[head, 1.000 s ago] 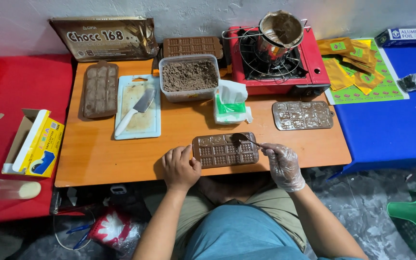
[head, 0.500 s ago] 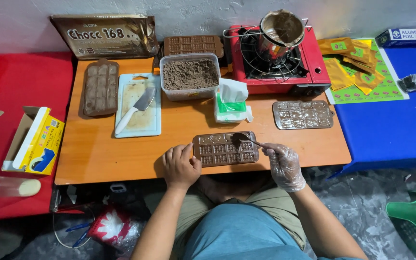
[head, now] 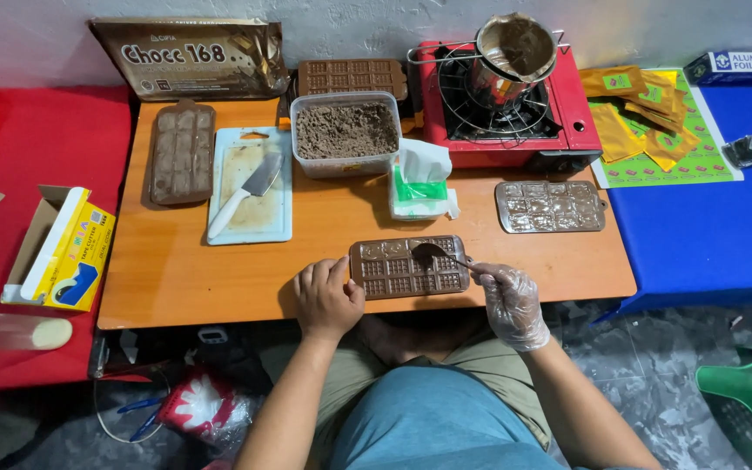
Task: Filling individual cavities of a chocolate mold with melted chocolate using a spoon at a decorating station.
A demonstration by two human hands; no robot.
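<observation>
Your bare left hand rests palm down, fingers loosely curled; your clear-plastic-gloved right hand appears closed in a pinch grip.
</observation>
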